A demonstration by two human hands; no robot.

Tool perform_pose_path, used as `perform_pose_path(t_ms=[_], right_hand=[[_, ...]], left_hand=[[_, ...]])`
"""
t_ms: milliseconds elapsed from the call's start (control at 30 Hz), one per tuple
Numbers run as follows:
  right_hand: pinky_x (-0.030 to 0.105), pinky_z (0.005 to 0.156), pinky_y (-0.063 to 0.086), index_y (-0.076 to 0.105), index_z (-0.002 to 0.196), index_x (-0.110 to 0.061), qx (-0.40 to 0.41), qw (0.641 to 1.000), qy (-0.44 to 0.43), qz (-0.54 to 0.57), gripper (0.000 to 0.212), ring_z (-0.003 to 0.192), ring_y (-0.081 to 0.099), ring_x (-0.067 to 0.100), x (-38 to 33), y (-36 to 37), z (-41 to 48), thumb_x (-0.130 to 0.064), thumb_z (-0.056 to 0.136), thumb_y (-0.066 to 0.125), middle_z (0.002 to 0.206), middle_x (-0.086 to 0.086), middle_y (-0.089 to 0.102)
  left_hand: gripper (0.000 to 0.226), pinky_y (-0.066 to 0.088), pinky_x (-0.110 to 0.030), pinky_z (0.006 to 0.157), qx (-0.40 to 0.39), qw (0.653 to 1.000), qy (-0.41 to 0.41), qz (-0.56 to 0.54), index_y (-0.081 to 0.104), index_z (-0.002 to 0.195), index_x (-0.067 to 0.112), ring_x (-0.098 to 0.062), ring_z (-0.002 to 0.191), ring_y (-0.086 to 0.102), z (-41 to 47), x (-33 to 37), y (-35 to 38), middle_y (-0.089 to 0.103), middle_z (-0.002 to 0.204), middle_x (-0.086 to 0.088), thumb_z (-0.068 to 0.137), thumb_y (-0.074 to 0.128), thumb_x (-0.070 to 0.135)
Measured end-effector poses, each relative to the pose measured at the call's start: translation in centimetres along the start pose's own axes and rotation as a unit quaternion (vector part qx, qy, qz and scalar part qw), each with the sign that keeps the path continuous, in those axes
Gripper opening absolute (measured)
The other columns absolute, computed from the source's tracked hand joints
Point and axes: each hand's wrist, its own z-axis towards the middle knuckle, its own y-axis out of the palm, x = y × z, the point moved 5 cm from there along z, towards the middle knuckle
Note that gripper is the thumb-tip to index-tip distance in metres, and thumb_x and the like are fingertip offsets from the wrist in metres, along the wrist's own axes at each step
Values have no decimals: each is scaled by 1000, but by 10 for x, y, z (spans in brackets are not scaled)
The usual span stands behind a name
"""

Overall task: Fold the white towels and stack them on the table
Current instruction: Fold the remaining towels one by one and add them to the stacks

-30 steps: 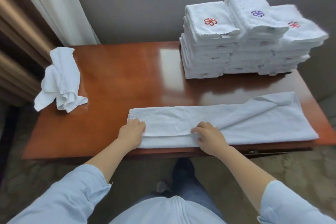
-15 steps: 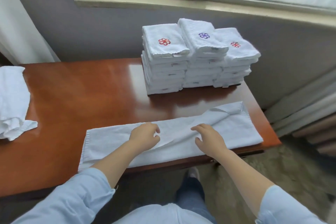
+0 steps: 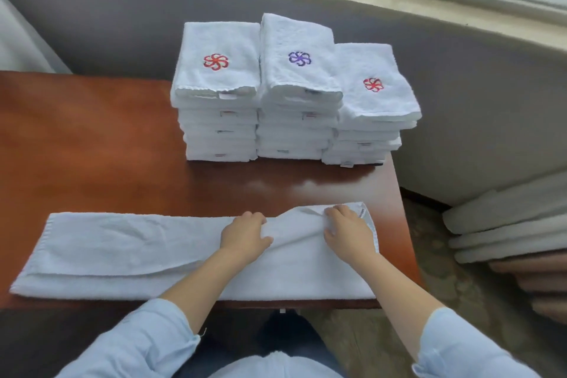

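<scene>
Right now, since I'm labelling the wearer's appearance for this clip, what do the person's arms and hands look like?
The left hand and right hand are bare: no gloves, no ring or watch showing. The left sleeve and right sleeve are plain light blue shirt fabric, pushed up near the elbows, leaving the forearms uncovered. No markings show on them.

A long half-folded white towel (image 3: 122,248) lies before three folded stacks (image 3: 297,77).

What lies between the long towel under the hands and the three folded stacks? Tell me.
Only bare glossy tabletop, seen in the head view; nothing sits between the long towel and the folded stacks.
</scene>
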Motion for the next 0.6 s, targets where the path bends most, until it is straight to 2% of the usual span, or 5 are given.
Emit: perform_pose_path(t_ms=[133, 267, 333, 467, 600], right_hand=[[31, 72, 39, 64, 112, -15, 51, 998, -35, -12, 33, 106, 55, 23, 12, -5, 18, -10, 82, 52, 112, -1, 60], [28, 78, 38, 68, 108, -18, 58, 996, -64, 15, 36, 105, 57, 21, 22, -9, 26, -1, 82, 50, 108, -3, 63], [29, 74, 38, 72, 101, -16, 74, 994, -70, 46, 34, 98, 61, 24, 26, -19, 23, 3, 82, 51, 102, -2, 67], [33, 52, 41, 69, 71, -5, 179, 971, -125, 100, 22, 68, 60, 33, 30, -52, 7, 15, 71, 60, 70, 7, 66], [35, 54, 47, 68, 70, -8, 198, 966, -145, 78, 21, 66, 57, 25, 40, -57, -27, 11, 77, 62, 69, 4, 64]], left_hand=[[27, 46, -29, 74, 29, 996, -79, -23, 55, 111, 26, -16, 102, 57, 0, 1, 0, 56, 112, 5, 88, 64, 38], [9, 37, -28, 62, 39, 994, -101, -22, 52, 87, 26, -15, 89, 54, -4, 6, -1, 53, 97, 6, 85, 60, 28], [10, 35, -27, 58, 36, 994, -97, -24, 49, 81, 26, -15, 83, 53, -5, 8, -2, 51, 93, 6, 86, 58, 26], [14, 34, -27, 55, 30, 997, -63, -32, 46, 79, 25, -15, 72, 52, -11, 9, -8, 54, 84, 6, 86, 58, 24], [15, 34, -25, 54, 17, 1000, -11, -6, 49, 77, 27, -11, 70, 53, -28, 9, -3, 57, 79, 7, 82, 62, 21]])
